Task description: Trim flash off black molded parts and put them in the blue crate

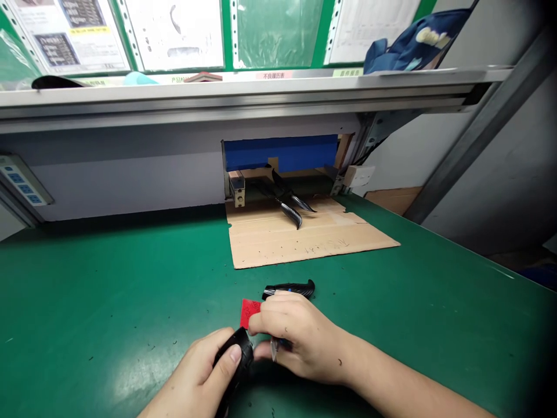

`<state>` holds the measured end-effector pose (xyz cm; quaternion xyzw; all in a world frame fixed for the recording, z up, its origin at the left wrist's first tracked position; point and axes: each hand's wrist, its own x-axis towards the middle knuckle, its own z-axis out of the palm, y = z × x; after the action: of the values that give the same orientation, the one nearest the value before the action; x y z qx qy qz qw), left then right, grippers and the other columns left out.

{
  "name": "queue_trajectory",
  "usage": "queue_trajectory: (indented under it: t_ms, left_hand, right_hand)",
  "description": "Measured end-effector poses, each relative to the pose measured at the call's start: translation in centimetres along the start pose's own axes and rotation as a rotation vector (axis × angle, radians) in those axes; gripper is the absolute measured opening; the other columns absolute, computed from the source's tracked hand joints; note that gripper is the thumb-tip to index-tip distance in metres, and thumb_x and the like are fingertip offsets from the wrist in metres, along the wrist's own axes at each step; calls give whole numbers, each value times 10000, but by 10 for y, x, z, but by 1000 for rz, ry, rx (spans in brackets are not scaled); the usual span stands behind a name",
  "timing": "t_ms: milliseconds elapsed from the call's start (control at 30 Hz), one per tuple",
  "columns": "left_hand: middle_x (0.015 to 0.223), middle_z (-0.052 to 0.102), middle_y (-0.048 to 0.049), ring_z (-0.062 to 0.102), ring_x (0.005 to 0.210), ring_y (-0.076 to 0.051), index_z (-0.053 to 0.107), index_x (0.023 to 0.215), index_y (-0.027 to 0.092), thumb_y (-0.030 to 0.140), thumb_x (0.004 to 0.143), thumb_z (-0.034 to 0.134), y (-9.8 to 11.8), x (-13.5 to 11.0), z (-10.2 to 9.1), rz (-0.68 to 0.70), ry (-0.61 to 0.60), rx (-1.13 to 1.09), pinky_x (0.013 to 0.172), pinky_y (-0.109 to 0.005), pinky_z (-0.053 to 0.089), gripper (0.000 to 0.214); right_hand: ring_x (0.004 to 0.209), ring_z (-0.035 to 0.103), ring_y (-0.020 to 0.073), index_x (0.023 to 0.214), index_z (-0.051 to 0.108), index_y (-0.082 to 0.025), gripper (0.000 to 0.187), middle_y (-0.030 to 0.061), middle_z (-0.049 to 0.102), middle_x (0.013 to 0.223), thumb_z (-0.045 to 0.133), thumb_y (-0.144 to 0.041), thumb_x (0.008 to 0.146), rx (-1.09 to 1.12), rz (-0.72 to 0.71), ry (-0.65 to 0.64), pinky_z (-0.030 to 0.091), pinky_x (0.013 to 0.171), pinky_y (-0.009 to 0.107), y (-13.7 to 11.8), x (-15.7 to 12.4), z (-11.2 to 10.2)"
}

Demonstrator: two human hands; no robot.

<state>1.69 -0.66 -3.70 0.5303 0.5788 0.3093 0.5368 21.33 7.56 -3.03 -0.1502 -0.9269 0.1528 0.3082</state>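
My left hand point(209, 368) is wrapped round a black plastic handle-like part point(237, 360), with the thumb pressed on its upper end. My right hand point(300, 337) is closed close to that end. A shiny metal piece point(274, 349) with something dark shows under its fingers, mostly hidden, so its kind is unclear. At the right fingertips is a flat red piece point(249, 313) with dark marks; whether they touch it I cannot tell. Just beyond the right hand, a black ribbed handle-like part point(300, 288) with a curved end lies on the green tabletop.
A cardboard sheet point(300, 244) lies farther back, below an opening with a blue flap point(282, 152). Several black ribbed parts point(290, 215) rest there. Small dark shavings dot the green tabletop point(130, 290). A metal-edged shelf point(261, 96) spans the back; a power strip point(24, 183) is at left.
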Motion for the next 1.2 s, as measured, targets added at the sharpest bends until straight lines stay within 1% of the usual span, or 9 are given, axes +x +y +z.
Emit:
queue_trajectory:
  t_ms: [133, 300, 567, 633, 767, 900, 1000, 1100, 1200]
  left_hand:
    - [628, 578, -3, 446, 515, -126, 621, 1111, 170, 640, 835, 483, 2, -1, 0, 18, -55, -69, 474, -213, 381, 562]
    - [640, 579, -8, 473, 556, -137, 639, 1065, 158, 642, 831, 486, 4, 2, 0, 50, -50, -53, 535, -230, 423, 558]
    - [928, 670, -57, 560, 926, -243, 667, 854, 210, 559, 826, 501, 6, 2, 2, 173, 148, 146, 846, -281, 442, 387]
    - [943, 669, -57, 557, 943, -244, 665, 857, 216, 536, 828, 497, 7, 2, 2, 174, 174, 176, 860, -275, 428, 363]
    - [913, 668, -62, 561, 913, -245, 660, 828, 222, 545, 836, 485, 7, 1, 1, 180, 181, 189, 832, -282, 442, 368]
    - [1007, 674, -70, 551, 977, -258, 676, 903, 219, 575, 817, 515, 4, 2, 1, 186, 205, 161, 859, -287, 442, 400]
    - [1005, 668, -74, 571, 870, -231, 665, 1012, 199, 598, 820, 511, 0, 2, 1, 138, 146, 94, 745, -274, 473, 469]
    - [813, 643, -46, 528, 618, -156, 616, 1110, 168, 630, 840, 472, -4, 4, 1, 56, 7, -18, 551, -240, 438, 553]
    - [638, 560, 3, 455, 488, -113, 582, 1142, 147, 651, 840, 466, -7, 8, 0, 33, -131, -126, 463, -213, 369, 599]
  right_hand:
    - [594, 392, 139, 989, 596, -187, 156, -6, 513, 699, 446, -227, 981, -68, -54, 42, 255, 581, 284, -1, -2, 1]
    - [557, 364, 133, 919, 614, -198, 259, -17, 461, 640, 386, -88, 867, -118, -130, 66, 219, 556, 293, -2, -2, 0]
    - [599, 432, 146, 887, 580, -170, 191, 0, 531, 687, 402, -115, 846, -156, -69, -3, 241, 565, 292, -2, -1, -3]
    - [605, 435, 139, 875, 581, -170, 152, -3, 551, 705, 432, -173, 904, -105, -9, -7, 256, 578, 285, 0, -2, -3]
    - [604, 433, 141, 811, 584, -164, 271, 5, 542, 680, 472, -343, 982, -110, 44, 17, 244, 573, 283, 1, -2, -3]
    - [607, 422, 147, 951, 597, -171, 170, 10, 543, 717, 453, -255, 981, -142, -32, 25, 249, 577, 285, -1, -2, -2]
    - [587, 391, 150, 960, 598, -172, 162, 7, 516, 699, 437, -180, 942, -191, -104, 61, 233, 564, 289, -3, -2, 0]
    - [579, 383, 154, 923, 598, -160, 196, 11, 488, 667, 402, -162, 911, -250, -152, 69, 216, 553, 298, -5, -1, 0]
    - [576, 395, 155, 903, 584, -149, 214, 15, 490, 662, 371, -160, 915, -309, -176, 37, 209, 550, 305, -7, -1, -1]
